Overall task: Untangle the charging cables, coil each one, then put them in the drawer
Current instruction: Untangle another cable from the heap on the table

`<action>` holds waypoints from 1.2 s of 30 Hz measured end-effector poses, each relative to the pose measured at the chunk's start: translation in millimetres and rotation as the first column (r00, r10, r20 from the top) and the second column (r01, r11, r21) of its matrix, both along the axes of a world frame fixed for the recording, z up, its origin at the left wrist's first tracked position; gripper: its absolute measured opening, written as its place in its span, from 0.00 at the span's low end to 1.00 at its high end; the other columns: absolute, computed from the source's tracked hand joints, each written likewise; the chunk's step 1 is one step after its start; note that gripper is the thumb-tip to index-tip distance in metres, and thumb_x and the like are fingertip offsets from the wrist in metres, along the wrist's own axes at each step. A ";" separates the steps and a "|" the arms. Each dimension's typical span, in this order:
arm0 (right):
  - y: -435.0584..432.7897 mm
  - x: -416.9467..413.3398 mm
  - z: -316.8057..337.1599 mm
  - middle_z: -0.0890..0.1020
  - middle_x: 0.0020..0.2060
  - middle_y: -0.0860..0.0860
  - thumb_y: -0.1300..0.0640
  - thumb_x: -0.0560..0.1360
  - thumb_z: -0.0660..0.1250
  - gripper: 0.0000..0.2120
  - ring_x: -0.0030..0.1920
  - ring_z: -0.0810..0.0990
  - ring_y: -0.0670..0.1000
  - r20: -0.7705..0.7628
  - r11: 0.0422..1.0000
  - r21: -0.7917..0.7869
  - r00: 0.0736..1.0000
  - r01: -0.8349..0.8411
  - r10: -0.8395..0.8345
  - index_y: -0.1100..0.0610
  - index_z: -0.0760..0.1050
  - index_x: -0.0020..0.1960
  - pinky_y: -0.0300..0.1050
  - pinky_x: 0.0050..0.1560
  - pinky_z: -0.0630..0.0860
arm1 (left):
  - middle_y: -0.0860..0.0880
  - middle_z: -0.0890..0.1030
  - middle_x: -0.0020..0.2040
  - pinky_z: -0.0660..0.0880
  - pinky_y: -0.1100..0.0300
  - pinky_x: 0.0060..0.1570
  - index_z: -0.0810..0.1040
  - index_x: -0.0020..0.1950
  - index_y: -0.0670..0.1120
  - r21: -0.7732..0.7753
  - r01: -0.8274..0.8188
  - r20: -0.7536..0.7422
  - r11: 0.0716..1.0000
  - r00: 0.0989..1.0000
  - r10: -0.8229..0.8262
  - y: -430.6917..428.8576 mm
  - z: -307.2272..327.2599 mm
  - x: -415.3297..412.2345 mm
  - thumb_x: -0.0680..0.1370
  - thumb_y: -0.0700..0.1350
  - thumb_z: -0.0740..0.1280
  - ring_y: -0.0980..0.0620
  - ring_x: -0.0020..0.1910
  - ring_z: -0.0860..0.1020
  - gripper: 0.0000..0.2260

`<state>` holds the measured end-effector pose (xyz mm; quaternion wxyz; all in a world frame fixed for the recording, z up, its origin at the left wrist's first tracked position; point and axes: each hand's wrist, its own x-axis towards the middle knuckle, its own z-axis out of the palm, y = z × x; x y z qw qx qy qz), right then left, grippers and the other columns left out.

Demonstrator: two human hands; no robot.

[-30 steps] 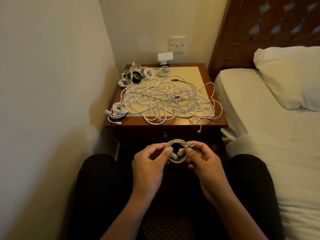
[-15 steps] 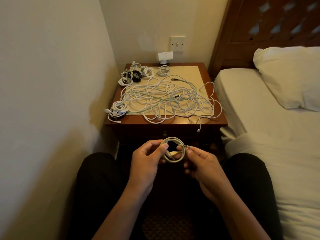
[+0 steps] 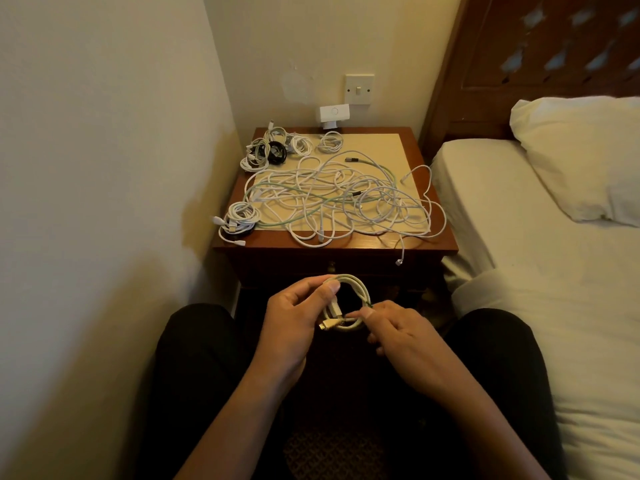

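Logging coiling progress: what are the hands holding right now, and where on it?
A coiled pale cable. The left hand grips the loop's upper left side, thumb on top; the right hand pinches its lower right side.

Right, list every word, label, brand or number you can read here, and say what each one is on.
No text is readable in this view.
Wall switch: plain plate, no lettering visible.
White box below it: only a faint round mark, no legible letters.
Coiled cable: plug markings, if any, too small and blurred.
Tangled cables on the nightstand: no print visible.
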<state>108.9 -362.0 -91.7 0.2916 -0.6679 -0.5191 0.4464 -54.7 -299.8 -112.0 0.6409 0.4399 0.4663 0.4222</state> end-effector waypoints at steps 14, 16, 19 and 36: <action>1.3 0.6 -11.3 0.88 0.47 0.54 0.62 0.79 0.71 0.13 0.48 0.88 0.54 -0.491 0.945 0.061 0.834 0.323 -0.253 0.57 0.79 0.63 0.45 0.49 0.85 | 0.40 0.84 0.59 0.77 0.46 0.63 0.83 0.64 0.46 -0.115 0.224 0.046 0.968 0.974 -0.220 0.4 -2.7 -1.6 0.81 0.52 0.66 0.44 0.61 0.82 0.15; 1.7 2.9 -12.7 0.88 0.48 0.53 0.61 0.78 0.72 0.15 0.50 0.88 0.53 -0.483 0.957 0.046 0.845 0.286 -0.229 0.55 0.78 0.64 0.46 0.50 0.85 | 0.40 0.85 0.57 0.77 0.45 0.66 0.83 0.63 0.45 -0.116 0.222 0.057 0.968 0.975 -0.216 -2.6 -5.0 -1.0 0.80 0.49 0.68 0.43 0.61 0.82 0.14; 4.2 14.2 -10.8 0.88 0.51 0.49 0.54 0.77 0.73 0.17 0.52 0.87 0.48 -0.383 0.980 0.035 0.908 0.195 -0.167 0.50 0.77 0.66 0.49 0.54 0.84 | 0.41 0.85 0.56 0.78 0.47 0.64 0.84 0.62 0.45 -0.087 0.183 0.056 0.979 0.982 -0.179 -1.3 -3.7 -3.2 0.79 0.45 0.70 0.43 0.60 0.83 0.13; 0.5 -3.1 -19.4 0.84 0.49 0.44 0.56 0.79 0.72 0.17 0.45 0.85 0.44 -0.012 0.931 0.335 0.988 0.146 -0.151 0.43 0.78 0.66 0.48 0.45 0.85 | 0.46 0.79 0.36 0.76 0.58 0.44 0.73 0.62 0.40 -0.456 0.213 0.470 0.864 0.882 0.030 4.9 10.5 1.1 0.75 0.49 0.71 0.54 0.31 0.77 0.21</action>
